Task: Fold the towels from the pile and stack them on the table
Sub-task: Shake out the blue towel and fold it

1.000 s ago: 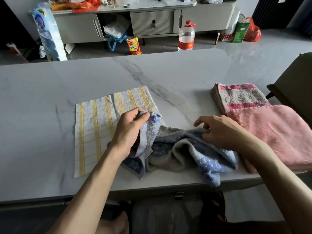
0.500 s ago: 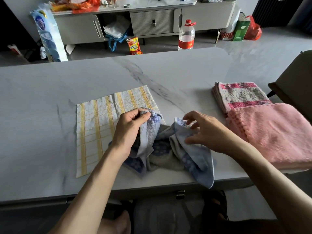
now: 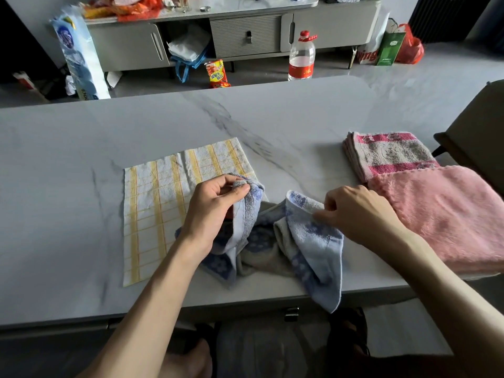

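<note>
We had the blue towel (image 3: 313,241) bunched at the near edge of the surface (image 3: 81,148), with one corner hanging over that edge. Our left hand (image 3: 215,208) was closed on one upper corner of it, thumb and fingers pinching the cloth and lifting it off the surface. Our right hand (image 3: 360,214) pinched another part of the same towel's edge between its fingertips, a little toward the right edge. Between our two hands the towel sagged in loose folds. Its left part lay over the yellow-striped towel (image 3: 158,203), which was spread flat toward the left of the near edge. By the right edge lay a folded pink-and-grey towel (image 3: 390,154), and the fluffy pink towel (image 3: 447,211) touched its near side, reaching to the near right corner. Beyond the far edge a plastic bottle (image 3: 301,57) stood on the floor.
</note>
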The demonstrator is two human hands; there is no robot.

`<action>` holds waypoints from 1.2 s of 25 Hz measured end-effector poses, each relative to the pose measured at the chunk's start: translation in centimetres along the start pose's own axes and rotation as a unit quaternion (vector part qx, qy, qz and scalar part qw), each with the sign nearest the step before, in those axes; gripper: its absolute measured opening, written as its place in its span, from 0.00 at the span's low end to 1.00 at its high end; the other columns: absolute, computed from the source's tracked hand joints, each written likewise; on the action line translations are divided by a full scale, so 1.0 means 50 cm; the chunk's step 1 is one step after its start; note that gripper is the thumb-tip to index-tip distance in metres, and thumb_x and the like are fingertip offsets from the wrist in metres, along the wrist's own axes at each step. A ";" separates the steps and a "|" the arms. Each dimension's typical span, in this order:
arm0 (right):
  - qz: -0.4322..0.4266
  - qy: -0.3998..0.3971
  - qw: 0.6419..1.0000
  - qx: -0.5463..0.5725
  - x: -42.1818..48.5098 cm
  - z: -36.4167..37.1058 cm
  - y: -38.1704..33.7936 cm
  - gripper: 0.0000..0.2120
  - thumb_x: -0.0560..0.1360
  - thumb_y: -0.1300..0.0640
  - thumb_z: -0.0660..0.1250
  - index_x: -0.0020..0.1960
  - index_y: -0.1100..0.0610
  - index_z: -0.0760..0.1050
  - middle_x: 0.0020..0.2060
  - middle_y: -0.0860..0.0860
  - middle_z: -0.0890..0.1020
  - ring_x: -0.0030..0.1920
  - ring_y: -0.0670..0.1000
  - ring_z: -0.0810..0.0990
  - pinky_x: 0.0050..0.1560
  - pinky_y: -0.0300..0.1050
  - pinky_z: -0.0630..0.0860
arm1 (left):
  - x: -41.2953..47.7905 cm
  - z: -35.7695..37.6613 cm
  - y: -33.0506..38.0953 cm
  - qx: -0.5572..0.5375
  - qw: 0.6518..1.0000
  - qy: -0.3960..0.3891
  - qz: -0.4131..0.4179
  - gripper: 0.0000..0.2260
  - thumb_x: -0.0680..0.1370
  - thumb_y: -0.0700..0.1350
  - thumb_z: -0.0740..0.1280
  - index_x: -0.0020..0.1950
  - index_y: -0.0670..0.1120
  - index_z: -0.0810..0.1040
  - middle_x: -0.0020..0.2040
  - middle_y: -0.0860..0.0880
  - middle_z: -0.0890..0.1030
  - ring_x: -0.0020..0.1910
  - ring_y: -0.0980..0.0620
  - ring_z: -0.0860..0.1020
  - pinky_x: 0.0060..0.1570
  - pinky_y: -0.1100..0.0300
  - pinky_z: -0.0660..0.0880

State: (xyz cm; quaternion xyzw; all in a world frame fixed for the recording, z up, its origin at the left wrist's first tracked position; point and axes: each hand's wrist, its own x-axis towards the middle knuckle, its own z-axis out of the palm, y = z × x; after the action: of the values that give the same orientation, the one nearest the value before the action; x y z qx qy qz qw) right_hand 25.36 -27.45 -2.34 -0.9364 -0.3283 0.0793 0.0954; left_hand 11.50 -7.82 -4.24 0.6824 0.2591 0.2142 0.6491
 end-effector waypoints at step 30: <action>-0.205 0.100 0.918 0.325 -0.011 0.006 -0.109 0.12 0.64 0.59 0.80 0.42 0.54 0.78 0.35 0.42 0.82 0.38 0.39 0.79 0.39 0.25 0.69 | -0.034 0.002 0.035 0.045 0.989 -0.121 0.066 0.06 0.75 0.38 0.71 0.49 0.46 0.85 0.44 0.49 0.87 0.45 0.50 0.84 0.49 0.57 0.80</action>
State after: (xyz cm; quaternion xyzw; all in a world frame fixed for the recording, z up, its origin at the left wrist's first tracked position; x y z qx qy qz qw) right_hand 21.57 -23.58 -1.33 -0.7690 -0.4582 0.0656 0.4408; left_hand 10.37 -8.99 -2.43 0.7476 0.1424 0.1610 0.6284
